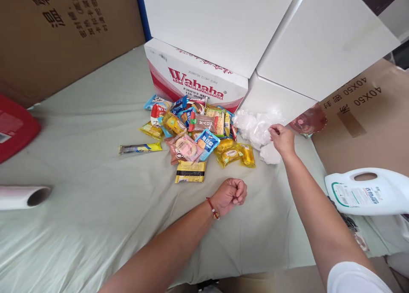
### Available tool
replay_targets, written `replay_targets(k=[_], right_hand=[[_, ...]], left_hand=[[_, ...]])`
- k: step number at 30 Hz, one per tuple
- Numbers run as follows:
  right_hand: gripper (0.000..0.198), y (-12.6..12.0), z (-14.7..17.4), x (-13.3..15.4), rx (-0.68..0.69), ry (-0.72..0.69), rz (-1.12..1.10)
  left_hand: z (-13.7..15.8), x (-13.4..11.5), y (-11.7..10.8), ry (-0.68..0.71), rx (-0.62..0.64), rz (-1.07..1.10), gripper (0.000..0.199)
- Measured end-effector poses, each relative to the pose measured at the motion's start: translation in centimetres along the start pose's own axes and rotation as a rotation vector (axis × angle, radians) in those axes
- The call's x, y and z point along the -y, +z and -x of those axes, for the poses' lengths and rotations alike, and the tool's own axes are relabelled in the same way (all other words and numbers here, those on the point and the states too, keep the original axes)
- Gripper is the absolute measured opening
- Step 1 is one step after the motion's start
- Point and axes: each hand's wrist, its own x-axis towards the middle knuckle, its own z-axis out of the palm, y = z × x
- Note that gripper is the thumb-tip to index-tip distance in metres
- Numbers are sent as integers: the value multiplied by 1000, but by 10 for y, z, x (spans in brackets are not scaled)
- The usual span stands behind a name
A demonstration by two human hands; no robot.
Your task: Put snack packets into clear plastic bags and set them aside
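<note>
R fingers (276,130) pinch clear plastic (255,126), arm (316,207) stretched fwd; L fingers (239,193) loosely clenched.

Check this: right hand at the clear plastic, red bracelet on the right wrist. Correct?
No: the head view shows the red bracelet around the wrist of the left hand. The right hand is at the clear plastic, as stated.

Open cloth (128,199) lies left of the left hand (229,197) — the snack pile (188,148) and Wahaha box (198,82) block the way ahead.

"Wahaha PURIFIED WATER" marks the red-and-white box (195,76), "40X50" the right-hand carton (367,126).
</note>
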Motion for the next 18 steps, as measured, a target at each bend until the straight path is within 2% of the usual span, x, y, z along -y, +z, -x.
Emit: replay_targets(k=[2, 6, 8, 12, 14, 18], right_hand=[[29, -6, 5, 3, 30, 4, -83], [25, -15, 18, 15, -99, -24, -60], [25, -19, 29, 23, -116, 26, -293], [28, -21, 70, 40, 26, 269, -916], [28, -18, 99, 47, 98, 412, -1086], [30, -3, 157, 57, 144, 673, -1319]], left_hand=[[0, 0, -1, 2, 4, -12, 17], [-1, -1, -3, 27, -26, -50, 14], [-2, -3, -3, 32, -34, -58, 15], [-2, -7, -2, 14, -69, -56, 22], [-2, -7, 0, 30, -119, -69, 34], [-3, -4, 4, 154, -204, -156, 57]])
